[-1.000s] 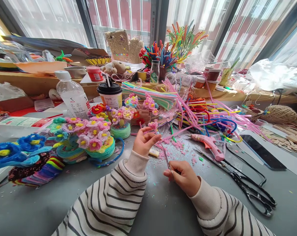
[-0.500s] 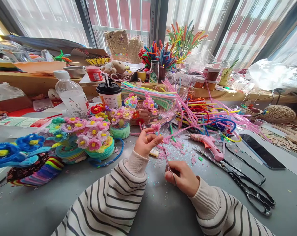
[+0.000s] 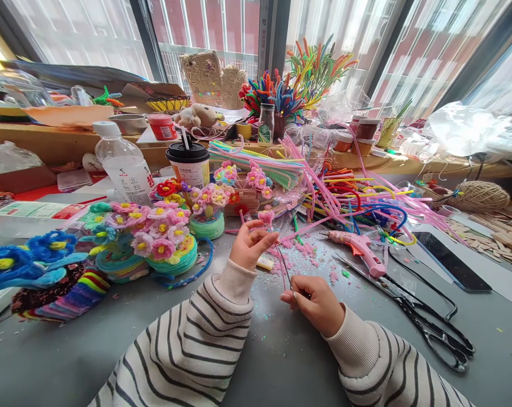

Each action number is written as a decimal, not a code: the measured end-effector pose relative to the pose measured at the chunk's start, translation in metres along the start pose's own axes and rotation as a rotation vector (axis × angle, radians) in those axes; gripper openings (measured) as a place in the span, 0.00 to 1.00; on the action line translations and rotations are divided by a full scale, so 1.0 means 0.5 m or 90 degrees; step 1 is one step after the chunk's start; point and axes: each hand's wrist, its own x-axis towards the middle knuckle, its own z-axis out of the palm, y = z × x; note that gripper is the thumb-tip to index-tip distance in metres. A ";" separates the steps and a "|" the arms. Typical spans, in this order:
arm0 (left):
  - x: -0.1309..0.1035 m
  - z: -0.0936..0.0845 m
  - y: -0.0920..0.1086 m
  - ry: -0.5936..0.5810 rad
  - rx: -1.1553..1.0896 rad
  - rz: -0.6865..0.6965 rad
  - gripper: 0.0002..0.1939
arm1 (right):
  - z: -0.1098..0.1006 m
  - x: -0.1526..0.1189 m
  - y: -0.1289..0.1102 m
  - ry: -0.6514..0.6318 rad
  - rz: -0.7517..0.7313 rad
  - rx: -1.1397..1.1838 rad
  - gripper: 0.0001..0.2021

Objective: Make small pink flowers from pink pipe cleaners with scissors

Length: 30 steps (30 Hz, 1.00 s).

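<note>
My left hand (image 3: 250, 247) is raised over the middle of the table, its thumb and fingers pinching a small pink pipe-cleaner flower (image 3: 265, 217). Lower and to the right, my right hand (image 3: 315, 304) is closed around slim scissors (image 3: 286, 264); most of their handles are hidden by the fingers. The scissors' thin tips reach up to the left fingertips, close below the flower. Pink fluff and glitter (image 3: 307, 257) lie scattered on the grey table behind my hands.
On the left stand pots of fuzzy flowers (image 3: 160, 226), a plastic bottle (image 3: 122, 164) and a lidded cup (image 3: 188, 164). Right of my hands lie a pink glue gun (image 3: 360, 249), large black scissors (image 3: 425, 322) and a phone (image 3: 451, 260). Pipe cleaners (image 3: 349, 198) are heaped behind.
The flower and left fingers have shifted slightly left and down. My right fingers have loosened and spread a little, and the scissors' legs stand farther apart.
</note>
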 end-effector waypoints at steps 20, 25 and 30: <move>-0.006 0.003 0.001 -0.051 0.027 -0.001 0.21 | -0.004 -0.002 0.003 -0.032 0.000 -0.067 0.20; -0.007 0.004 0.002 -0.052 0.033 0.015 0.21 | -0.001 -0.004 -0.001 0.006 -0.016 -0.043 0.20; -0.006 0.003 0.001 -0.046 0.042 0.014 0.22 | -0.003 -0.005 -0.005 0.021 -0.011 -0.017 0.19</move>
